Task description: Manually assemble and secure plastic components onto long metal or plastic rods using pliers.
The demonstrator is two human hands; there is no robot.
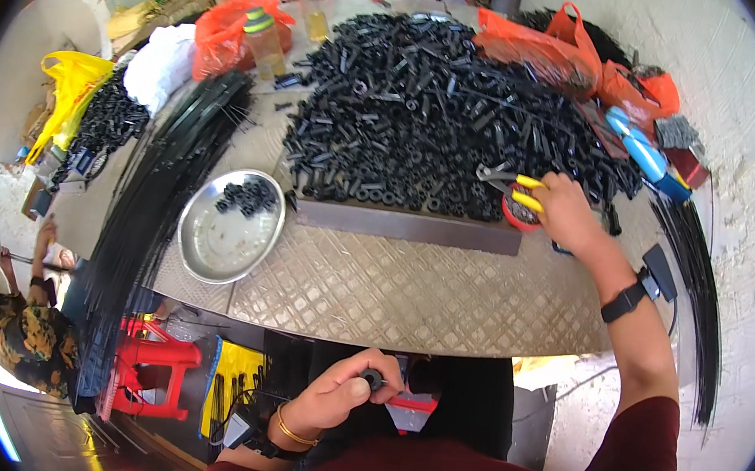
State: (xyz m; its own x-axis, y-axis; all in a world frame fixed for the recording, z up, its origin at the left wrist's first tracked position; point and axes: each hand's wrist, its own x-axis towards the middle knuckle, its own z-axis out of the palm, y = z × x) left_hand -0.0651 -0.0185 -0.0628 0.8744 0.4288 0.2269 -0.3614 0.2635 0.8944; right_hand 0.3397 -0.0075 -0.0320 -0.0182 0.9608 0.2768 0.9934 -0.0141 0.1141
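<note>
Head view, the only one: L hand [350, 393], low ctr nr the lap, is curled tight w/ thumb & fingers pinching a short black tube [372, 378], its round end facing up, held well off the table edge. R hand [569, 214], reaching fwd over the R side of the table [389, 297], is closed round the handles of the yellow-handled pliers [501, 176]; metal jaws point L, look parted. Pliers sit at/over a small red tub [518, 221] w/ tiny bits inside; can't tell if they touch it. Just L of the tub, a big heap of black tubular parts [391, 108] fills the table's far half, w/ a grey bar [408, 228] along its near edge. L of the bar: round metal bowl [227, 252], a clump of small black rings [248, 195] toward its far side. Further L, a long bundle of black strips [157, 185] hangs over the table edge. Far L side: bottle w/ green lid [266, 47] by an orange bag [224, 31]. R side: blue-white container [635, 145], approx. beyond the R forearm. Two co-workers in reddish tops at the far edge; another person, patterned top [22, 336], far L. Red stool [157, 367] below, L.
</note>
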